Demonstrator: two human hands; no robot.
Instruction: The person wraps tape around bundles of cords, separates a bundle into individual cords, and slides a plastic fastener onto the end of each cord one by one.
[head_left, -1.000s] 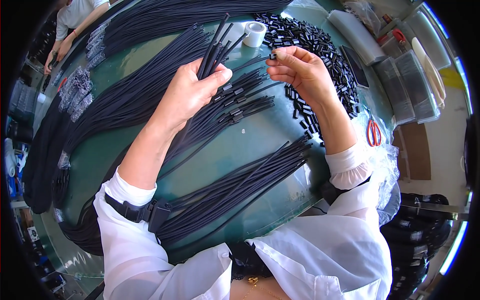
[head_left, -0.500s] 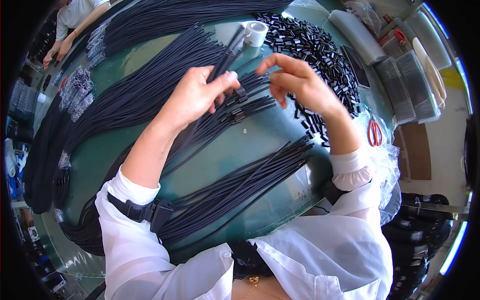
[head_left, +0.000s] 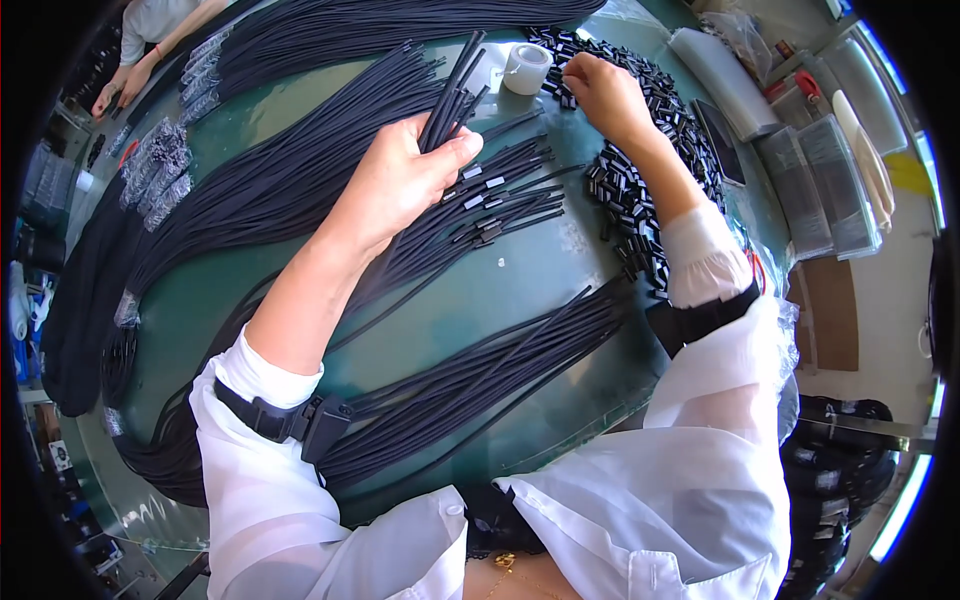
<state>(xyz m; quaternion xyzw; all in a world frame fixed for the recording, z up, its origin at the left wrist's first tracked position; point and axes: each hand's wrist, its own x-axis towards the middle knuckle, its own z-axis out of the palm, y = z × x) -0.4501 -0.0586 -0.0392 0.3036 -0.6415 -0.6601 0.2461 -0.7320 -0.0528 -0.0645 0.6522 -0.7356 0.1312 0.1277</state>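
My left hand (head_left: pixel 405 180) grips a small bunch of black cords (head_left: pixel 452 92), their ends sticking up past the fingers. My right hand (head_left: pixel 605 92) reaches to the far side of the green table (head_left: pixel 440 330), fingers down in a heap of small black clips (head_left: pixel 640 190); what the fingertips pinch is hidden. Several cords with clips fitted (head_left: pixel 490 200) lie between the two hands. A white roll of tape (head_left: pixel 526 68) stands just left of my right hand.
Long bundles of black cords (head_left: pixel 300 60) cover the far and left table, and another bundle (head_left: pixel 480 380) lies near me. Clear plastic boxes (head_left: pixel 820 180) and bags sit at the right edge. Another person's hands (head_left: pixel 125 85) work at the far left.
My right hand has moved away from the left hand and up to the clip heap near the tape roll. My left hand has stayed in place with the cords.
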